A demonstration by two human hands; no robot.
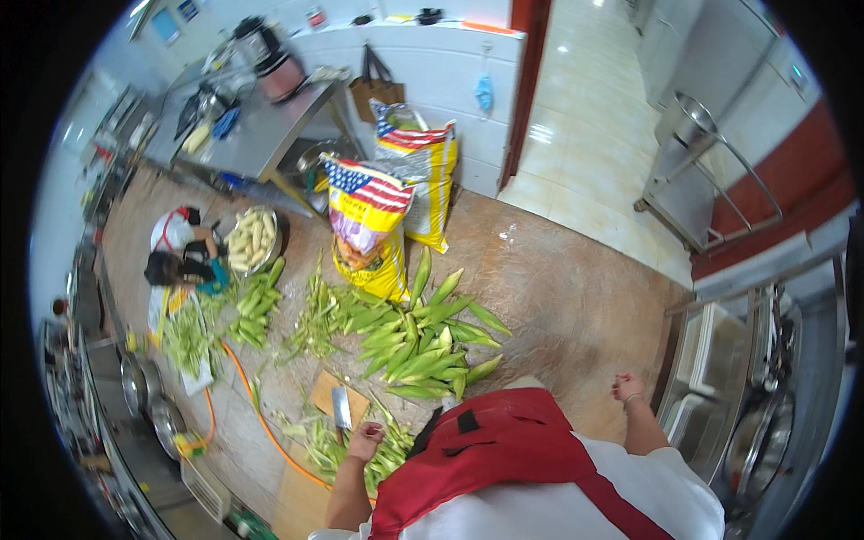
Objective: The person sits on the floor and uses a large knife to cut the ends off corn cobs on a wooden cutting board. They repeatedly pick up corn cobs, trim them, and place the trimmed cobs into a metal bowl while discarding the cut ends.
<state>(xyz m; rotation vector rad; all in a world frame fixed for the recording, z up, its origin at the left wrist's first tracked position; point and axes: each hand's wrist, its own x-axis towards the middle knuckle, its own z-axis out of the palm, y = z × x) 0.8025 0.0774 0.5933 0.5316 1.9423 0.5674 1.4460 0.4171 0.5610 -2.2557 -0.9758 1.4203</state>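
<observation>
My left hand point(366, 440) hangs above a heap of stripped corn husks point(327, 445), close to the handle of a cleaver point(342, 405). The cleaver's blade lies across a wooden board point(322, 391) on the floor. Out to the right, my right hand point(628, 387) is over the brown floor, with fingers curled; whether it holds anything small cannot be told. A pile of corn ears in green husks point(432, 351) lies before me. Farther off, a person point(179, 253) crouches beside a metal bowl of peeled corn point(251, 239), with more unpeeled ears point(253, 310) near it.
Printed sacks point(371, 229) stand behind the corn pile. An orange hose point(260, 418) crosses the floor at left. A steel table point(250, 135) stands at the upper left, a shelf rack with trays point(705, 344) at right, and a metal cart point(688, 182) near the doorway.
</observation>
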